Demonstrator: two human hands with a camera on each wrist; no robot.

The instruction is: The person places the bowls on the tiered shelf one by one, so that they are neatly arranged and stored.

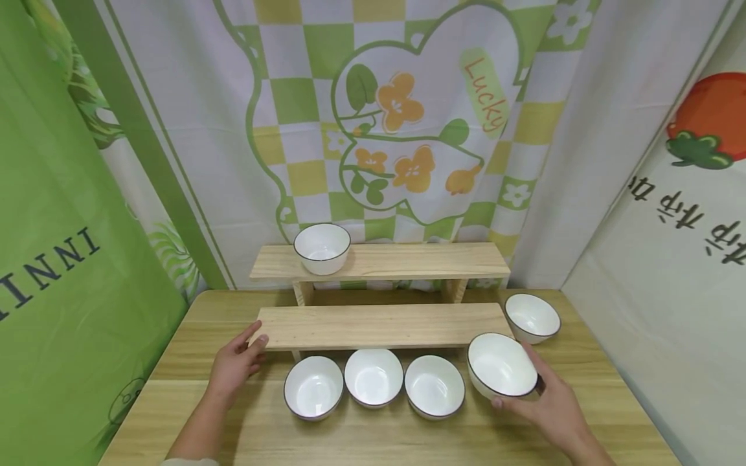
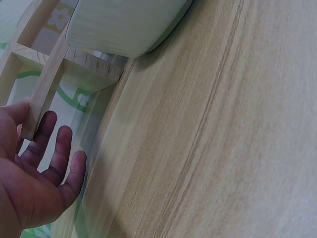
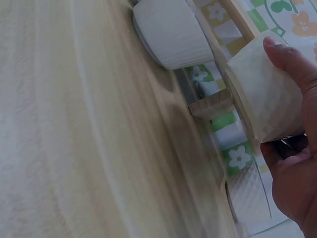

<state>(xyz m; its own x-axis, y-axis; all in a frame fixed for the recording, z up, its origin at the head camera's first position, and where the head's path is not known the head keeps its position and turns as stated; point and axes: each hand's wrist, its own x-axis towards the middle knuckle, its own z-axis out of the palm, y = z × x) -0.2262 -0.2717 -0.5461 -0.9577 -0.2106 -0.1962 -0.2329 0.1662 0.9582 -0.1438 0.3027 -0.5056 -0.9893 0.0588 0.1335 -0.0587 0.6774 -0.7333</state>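
My right hand (image 1: 550, 404) grips a white bowl with a dark rim (image 1: 502, 364), thumb on the near side and fingers around the right. In the right wrist view the bowl (image 3: 267, 94) is held above the table, by the shelf's right end. My left hand (image 1: 233, 362) pinches the left end of the lower board of a two-tier wooden shelf (image 1: 379, 327); the left wrist view shows the thumb on one face of the board (image 2: 44, 91) and fingers at the other. Three similar bowls stand in a row before the shelf: left (image 1: 313, 388), middle (image 1: 373, 378), right (image 1: 434, 387).
Another white bowl (image 1: 322, 248) sits on the left part of the upper board (image 1: 419, 260). One more bowl (image 1: 532, 318) stands on the wooden table (image 1: 361, 446) by the shelf's right end. Printed curtains (image 1: 198, 129) hang behind and at both sides.
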